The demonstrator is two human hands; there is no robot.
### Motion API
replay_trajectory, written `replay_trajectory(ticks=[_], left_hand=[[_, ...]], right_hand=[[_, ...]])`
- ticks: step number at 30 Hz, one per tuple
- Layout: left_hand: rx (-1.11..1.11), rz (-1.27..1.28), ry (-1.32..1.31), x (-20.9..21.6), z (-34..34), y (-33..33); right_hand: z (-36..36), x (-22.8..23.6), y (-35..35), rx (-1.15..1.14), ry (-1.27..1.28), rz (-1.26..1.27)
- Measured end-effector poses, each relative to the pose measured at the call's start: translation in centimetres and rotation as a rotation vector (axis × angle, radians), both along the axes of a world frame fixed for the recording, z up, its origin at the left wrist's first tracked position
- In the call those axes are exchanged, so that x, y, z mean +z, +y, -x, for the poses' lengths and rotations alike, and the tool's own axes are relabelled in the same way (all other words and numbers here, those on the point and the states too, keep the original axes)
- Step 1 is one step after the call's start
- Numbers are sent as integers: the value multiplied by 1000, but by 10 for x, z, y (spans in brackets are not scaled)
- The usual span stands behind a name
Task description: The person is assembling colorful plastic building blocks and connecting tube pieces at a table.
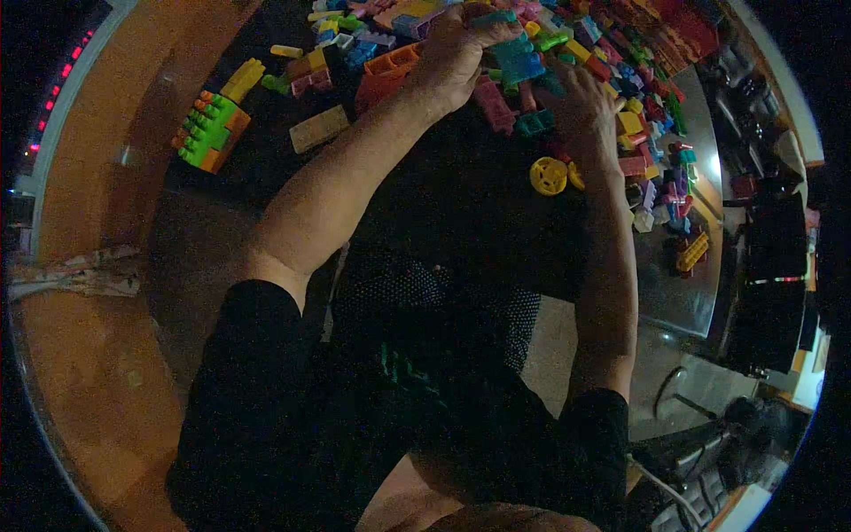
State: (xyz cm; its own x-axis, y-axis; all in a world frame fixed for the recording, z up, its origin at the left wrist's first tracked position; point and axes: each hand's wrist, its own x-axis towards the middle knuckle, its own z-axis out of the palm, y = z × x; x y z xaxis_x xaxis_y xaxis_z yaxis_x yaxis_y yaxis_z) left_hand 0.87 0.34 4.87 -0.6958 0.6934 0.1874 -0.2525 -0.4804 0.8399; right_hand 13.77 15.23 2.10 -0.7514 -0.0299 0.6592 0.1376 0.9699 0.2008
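My left hand [452,58] is closed around a stack of teal and blue toy building blocks [517,60], held over the near side of a block pile. Just right of that stack, my right hand [582,102] reaches palm down into the pile, its fingers stretched and somewhat apart. A dark teal block [534,123] lies beside its fingers, and a pink-red block [495,105] sits below the held stack. Closer to me, a yellow toy wheel [548,176] rests by my right wrist. The undersides of my right fingertips are hidden.
Mixed blocks spread across the far side of a dark table [443,195]. At the left stands a green and orange block assembly [211,131] with a yellow piece on it. A tan block [319,129] lies by my left forearm, and a yellow block [692,252] near the right edge.
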Motion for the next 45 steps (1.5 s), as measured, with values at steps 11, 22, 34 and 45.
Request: replay_trajectory(ticks=[11,22,34,45], left_hand=[[-157,-219,47,-23,-5,10],[107,114,341,-32,-19,14],[-67,-60,209,-22,-20,10],[228,10,455,-20,-25,9]], right_hand=[[-4,20,9,137,104,457],[-18,40,-26,456,185,1461],[-21,41,-30,515,57,1677],[-11,32,-49,334,61,1393]])
